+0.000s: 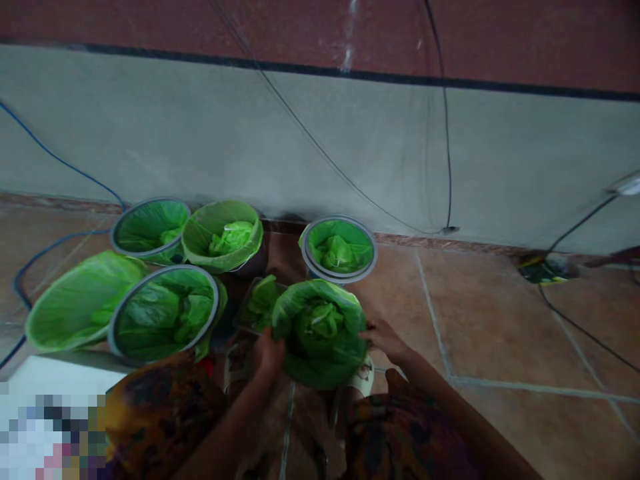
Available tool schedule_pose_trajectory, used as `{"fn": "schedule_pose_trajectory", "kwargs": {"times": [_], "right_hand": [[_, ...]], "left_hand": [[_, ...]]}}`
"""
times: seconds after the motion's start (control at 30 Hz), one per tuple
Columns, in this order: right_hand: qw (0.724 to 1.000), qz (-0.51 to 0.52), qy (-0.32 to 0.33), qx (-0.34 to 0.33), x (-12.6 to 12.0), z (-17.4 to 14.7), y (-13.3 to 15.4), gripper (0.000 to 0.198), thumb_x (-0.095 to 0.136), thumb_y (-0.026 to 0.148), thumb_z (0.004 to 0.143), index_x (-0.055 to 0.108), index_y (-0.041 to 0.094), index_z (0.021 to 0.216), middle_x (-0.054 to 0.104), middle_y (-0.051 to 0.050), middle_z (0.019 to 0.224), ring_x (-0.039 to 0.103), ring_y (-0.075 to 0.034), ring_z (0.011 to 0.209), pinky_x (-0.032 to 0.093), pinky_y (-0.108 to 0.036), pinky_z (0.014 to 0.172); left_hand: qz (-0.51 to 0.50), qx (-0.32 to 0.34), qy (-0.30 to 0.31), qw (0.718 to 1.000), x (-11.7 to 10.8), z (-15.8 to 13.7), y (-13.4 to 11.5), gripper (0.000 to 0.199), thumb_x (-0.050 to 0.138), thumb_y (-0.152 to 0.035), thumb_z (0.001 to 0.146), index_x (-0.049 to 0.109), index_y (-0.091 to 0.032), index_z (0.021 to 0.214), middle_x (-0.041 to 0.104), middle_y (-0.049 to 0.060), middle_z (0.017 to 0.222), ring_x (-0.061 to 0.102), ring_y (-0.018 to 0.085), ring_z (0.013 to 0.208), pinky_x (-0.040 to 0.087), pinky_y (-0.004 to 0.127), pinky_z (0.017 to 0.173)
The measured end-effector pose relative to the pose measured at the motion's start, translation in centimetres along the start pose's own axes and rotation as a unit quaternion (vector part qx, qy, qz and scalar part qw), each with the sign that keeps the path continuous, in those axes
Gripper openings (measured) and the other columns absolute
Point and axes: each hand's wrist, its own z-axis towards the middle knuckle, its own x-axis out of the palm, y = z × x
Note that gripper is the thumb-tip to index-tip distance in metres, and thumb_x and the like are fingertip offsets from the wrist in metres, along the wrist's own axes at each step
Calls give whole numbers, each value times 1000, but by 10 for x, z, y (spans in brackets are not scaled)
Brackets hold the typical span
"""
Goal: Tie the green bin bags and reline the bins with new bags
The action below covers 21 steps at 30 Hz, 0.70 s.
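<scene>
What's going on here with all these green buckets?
Someone standing over a bucket lined with green plastic has the left hand and right hand on opposite sides of its edge. Bunched green plastic lies inside it. Four more lined buckets stand in a group to the left, and another stands just beyond, near the wall.

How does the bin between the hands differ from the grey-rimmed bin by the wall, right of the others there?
Rim: on the bin between the hands, green liner covers the rim; on the grey-rimmed bin by the wall, the grey ring shows.
Contact: left hand and right hand grip the first bin's edge; neither touches the second.
Place: the first is nearer the person; the second is near the wall.
Shared: green liners, crumpled green plastic inside.
</scene>
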Motion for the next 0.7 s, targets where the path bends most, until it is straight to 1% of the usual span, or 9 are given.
{"fn": "schedule_pose_trajectory", "kwargs": {"times": [0.07,0.13,0.2,0.27,0.37,0.5,0.6,0.67,0.7], "right_hand": [[998,23,38,37,1,-16,-8,37,77,41,61,68,17,88,72,-7,86,66,-23,76,51,-32,64],[997,71,16,23,5,-25,-8,49,77,48,63,67,20,102,72,-7,100,66,-23,86,51,-32,68],[991,127,-32,-15,11,-25,-2,54,77,53,63,65,21,106,71,-7,104,66,-22,88,51,-31,70],[983,173,-46,-27,18,-18,5,54,77,57,60,68,19,98,72,-6,94,66,-21,81,50,-31,68],[976,209,-52,-33,25,-8,5,53,81,58,52,68,17,83,71,-4,77,64,-20,70,49,-30,63],[962,250,-87,-63,28,-1,-8,53,81,60,50,69,18,81,72,-4,78,64,-21,72,51,-32,65],[959,250,-120,-61,27,0,-15,50,77,61,55,69,18,79,72,-6,77,65,-23,75,51,-34,67],[960,253,-116,-43,24,-1,-17,48,73,62,61,69,18,80,72,-6,76,66,-24,77,51,-35,69],[960,260,-99,-33,22,-2,-17,48,70,63,64,69,18,82,72,-6,77,66,-24,78,52,-35,71]], "left_hand": [[18,81,-33,996,-13,23,-13,45,55,-12,82,58,-10,127,67,17,120,63,27,113,48,35,97],[18,106,-52,993,-21,41,-22,52,59,-21,84,51,-6,133,60,20,131,56,28,123,44,35,104],[10,96,-56,994,-22,49,-22,59,62,-29,83,48,-4,135,57,22,134,53,29,127,42,37,106],[-4,76,-57,995,-18,46,-15,59,62,-31,83,49,-5,134,57,22,134,53,29,127,42,38,105],[-47,50,-52,996,-6,35,0,52,60,-32,84,52,-10,130,62,20,128,56,29,123,44,38,102],[-143,34,-41,988,3,32,12,42,54,-34,88,57,-11,123,64,18,124,57,28,121,45,38,102],[-256,11,-8,967,2,37,12,35,49,-36,91,65,-11,112,67,16,120,58,27,120,44,37,103],[-355,-26,27,934,-1,39,11,38,44,-39,94,68,-11,106,70,14,115,62,25,114,46,36,101],[-400,-50,35,915,-2,40,11,39,42,-40,94,68,-12,104,71,13,111,64,24,110,49,35,98]]}}
